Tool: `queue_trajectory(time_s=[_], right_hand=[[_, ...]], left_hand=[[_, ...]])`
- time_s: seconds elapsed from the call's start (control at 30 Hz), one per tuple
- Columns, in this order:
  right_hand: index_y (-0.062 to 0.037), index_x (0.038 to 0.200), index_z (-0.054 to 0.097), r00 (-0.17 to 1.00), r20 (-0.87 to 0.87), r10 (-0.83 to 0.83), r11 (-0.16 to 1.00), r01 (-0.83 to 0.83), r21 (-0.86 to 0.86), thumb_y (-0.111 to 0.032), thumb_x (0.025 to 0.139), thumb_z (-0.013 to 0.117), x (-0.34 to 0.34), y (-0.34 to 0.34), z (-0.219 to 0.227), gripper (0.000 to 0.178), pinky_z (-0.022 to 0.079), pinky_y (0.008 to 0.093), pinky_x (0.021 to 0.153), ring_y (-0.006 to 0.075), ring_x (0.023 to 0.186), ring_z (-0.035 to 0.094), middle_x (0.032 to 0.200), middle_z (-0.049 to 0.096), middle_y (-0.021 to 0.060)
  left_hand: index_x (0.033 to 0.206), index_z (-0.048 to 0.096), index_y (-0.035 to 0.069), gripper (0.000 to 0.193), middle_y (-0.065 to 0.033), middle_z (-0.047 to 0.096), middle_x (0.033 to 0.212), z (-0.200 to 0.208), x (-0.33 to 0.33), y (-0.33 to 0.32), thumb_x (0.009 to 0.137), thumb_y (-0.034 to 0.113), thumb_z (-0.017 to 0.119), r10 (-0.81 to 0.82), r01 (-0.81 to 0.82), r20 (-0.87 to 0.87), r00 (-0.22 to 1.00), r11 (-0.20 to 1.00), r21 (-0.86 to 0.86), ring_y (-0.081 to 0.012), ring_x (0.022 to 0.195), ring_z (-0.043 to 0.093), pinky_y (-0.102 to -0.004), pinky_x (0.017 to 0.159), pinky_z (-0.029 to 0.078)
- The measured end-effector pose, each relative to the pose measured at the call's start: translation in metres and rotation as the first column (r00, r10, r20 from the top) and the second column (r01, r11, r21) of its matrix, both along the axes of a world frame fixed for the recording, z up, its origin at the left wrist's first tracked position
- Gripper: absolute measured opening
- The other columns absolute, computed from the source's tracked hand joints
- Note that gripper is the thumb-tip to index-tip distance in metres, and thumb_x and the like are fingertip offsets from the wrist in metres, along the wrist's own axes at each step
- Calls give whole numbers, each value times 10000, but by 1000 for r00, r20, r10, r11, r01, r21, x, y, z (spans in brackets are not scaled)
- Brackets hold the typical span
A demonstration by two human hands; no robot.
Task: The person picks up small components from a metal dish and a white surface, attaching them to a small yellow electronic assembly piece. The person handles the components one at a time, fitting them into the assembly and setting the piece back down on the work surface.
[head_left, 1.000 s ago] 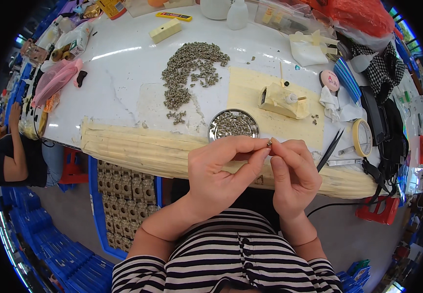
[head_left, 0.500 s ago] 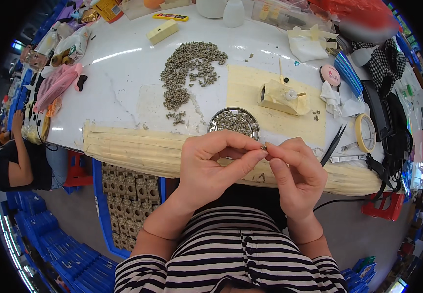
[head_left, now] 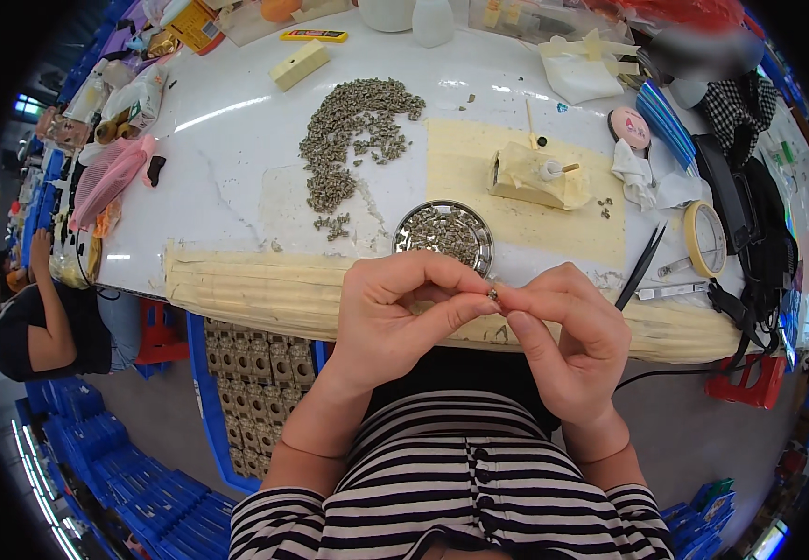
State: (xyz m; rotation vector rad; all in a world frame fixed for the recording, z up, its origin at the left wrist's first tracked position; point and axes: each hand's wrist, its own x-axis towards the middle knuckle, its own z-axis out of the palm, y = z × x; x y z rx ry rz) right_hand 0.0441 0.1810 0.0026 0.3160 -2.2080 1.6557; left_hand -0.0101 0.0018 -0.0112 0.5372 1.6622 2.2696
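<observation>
Heap [head_left: 334, 140]: rough grey metal pcs.
L hand [head_left: 386, 317], thumb/index pinched tight; R hand [head_left: 572, 336] curled, grip can't tell; rd. shiny dish [head_left: 442, 203], nr. rim part-hid.; metal pc. [head_left: 493, 295] in L pinch, mostly covered, shape unclear.

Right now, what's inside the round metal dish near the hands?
The dish holds many small metal pieces. The left hand covers part of its near edge, so whatever lies there, or beneath the top pieces, cannot be seen.
</observation>
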Motion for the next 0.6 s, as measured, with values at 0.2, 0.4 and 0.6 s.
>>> queue_trajectory(time_s=[0.2, 0.4, 0.6], right_hand=[[-14, 1009, 753, 1000, -16, 9, 998, -8, 59, 68, 778, 713, 1, 2, 6, 248, 469, 270, 625, 180, 720, 598, 805, 659, 83], [-21, 1000, 758, 1000, -11, 16, 998, -15, 62, 73, 769, 717, 3, 2, 8, 253, 469, 271, 623, 181, 716, 600, 798, 658, 81], [-20, 1007, 756, 999, -2, 34, 998, -34, 44, 71, 775, 713, 2, 2, 7, 252, 473, 268, 639, 182, 731, 606, 810, 664, 82]], left_hand=[[943, 697, -64, 82, -99, 718, 880, 0, 0, 0, 862, -50, 704, -14, 13, -78, 997, 1000, -13, -115, 823, 692, -226, 732, 566], [935, 698, -64, 75, -106, 716, 870, -1, 0, -2, 862, -48, 703, -23, 19, -105, 994, 999, -40, -119, 817, 696, -222, 715, 565], [935, 698, -63, 80, -105, 716, 870, -3, -1, -3, 858, -44, 710, -29, 26, -112, 993, 999, -30, -129, 811, 701, -230, 714, 569]])
